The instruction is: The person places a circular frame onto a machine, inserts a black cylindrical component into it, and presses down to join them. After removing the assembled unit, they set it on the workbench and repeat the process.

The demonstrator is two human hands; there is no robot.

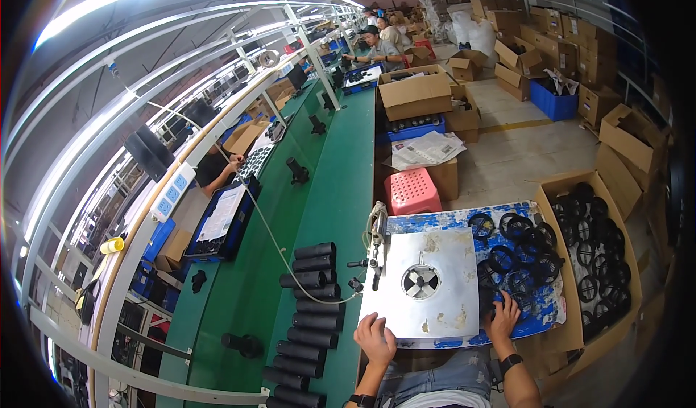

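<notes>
My left hand (375, 340) lies at the near left corner of a square metal plate (451, 263), fingers stretched out and nothing in them. A round opening in the plate holds a cross-shaped metal fixture (420, 282). My right hand (503, 316) is beside the plate's right edge, fingers curled on a black plastic ring (490, 296), which they partly hide. More black rings (519, 281) with crossed spokes lie loose on a worn blue board (428, 223). A tool with a metal body (377, 235) is mounted at the plate's far left corner.
Black cylindrical tubes (304, 350) lie in a row on the green bench (348, 183) to my left. A carton (629, 263) of black rings stands at the right. Beyond the plate is a pink stool (412, 190). A thin hose (279, 250) crosses the bench. Co-workers (378, 45) sit farther along.
</notes>
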